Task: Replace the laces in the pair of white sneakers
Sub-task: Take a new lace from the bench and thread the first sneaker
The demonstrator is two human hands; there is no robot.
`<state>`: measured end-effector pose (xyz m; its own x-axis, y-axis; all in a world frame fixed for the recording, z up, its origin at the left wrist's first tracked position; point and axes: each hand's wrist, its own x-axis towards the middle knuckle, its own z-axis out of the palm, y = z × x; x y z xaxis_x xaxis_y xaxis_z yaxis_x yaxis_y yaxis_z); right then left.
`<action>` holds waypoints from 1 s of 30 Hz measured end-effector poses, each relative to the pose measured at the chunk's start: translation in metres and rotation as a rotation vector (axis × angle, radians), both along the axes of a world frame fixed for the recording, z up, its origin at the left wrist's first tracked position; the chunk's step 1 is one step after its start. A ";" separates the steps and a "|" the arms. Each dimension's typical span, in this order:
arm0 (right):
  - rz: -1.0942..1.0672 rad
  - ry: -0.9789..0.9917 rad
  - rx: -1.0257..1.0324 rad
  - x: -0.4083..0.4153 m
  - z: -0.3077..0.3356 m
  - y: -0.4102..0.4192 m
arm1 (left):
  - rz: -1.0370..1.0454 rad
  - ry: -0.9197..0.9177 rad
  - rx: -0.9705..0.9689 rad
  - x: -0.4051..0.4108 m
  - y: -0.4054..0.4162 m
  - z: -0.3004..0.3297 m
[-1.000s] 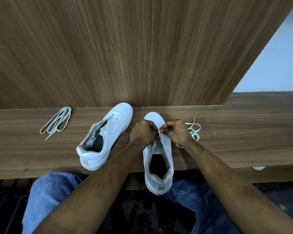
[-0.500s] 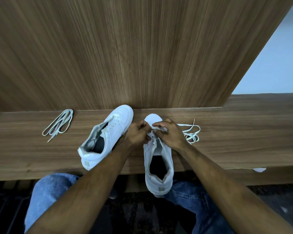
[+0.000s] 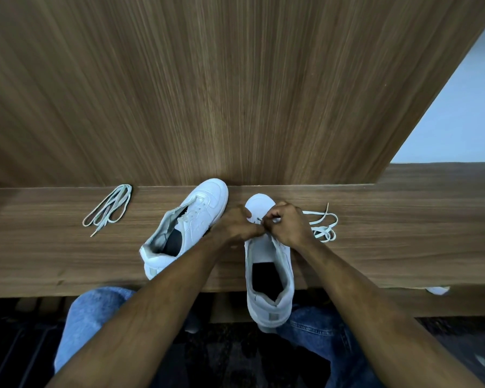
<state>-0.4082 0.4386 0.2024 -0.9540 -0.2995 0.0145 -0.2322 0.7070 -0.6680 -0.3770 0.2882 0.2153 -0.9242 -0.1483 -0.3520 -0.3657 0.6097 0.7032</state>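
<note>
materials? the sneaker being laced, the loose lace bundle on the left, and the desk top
Sneaker being laced: looks like smooth white leather or a synthetic, matte with a faint sheen; lining looks like grey fabric.
Loose lace bundle: flat woven textile, pale off-white, limp loops; the tip looks stiffer, material unclear.
Desk top: brown wood grain, matte; the very even streaks suggest laminate or veneer, though solid wood cannot be ruled out.

A plain indoor room, perhaps a home or office though nothing is settling which, is showing a wood-grain bench [image 3: 375, 247] running beneath a matching panel [image 3: 235, 93], a pale wall [image 3: 459, 121] and dark flooring [image 3: 235, 359].
</note>
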 end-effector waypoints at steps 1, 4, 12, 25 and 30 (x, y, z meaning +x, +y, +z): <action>0.012 0.001 0.021 0.001 0.002 -0.001 | 0.036 -0.001 0.045 -0.001 -0.003 0.002; 0.042 0.005 0.127 0.003 0.007 -0.005 | 0.075 0.040 0.132 0.003 -0.012 -0.004; 0.032 0.052 0.269 0.008 0.009 -0.015 | 0.081 0.076 0.247 0.010 -0.014 -0.011; -0.036 0.024 0.148 0.010 -0.006 -0.016 | 0.119 0.154 0.093 -0.001 -0.010 -0.017; -0.087 0.006 0.135 0.011 -0.006 -0.016 | 0.060 0.118 -0.211 -0.007 -0.002 -0.016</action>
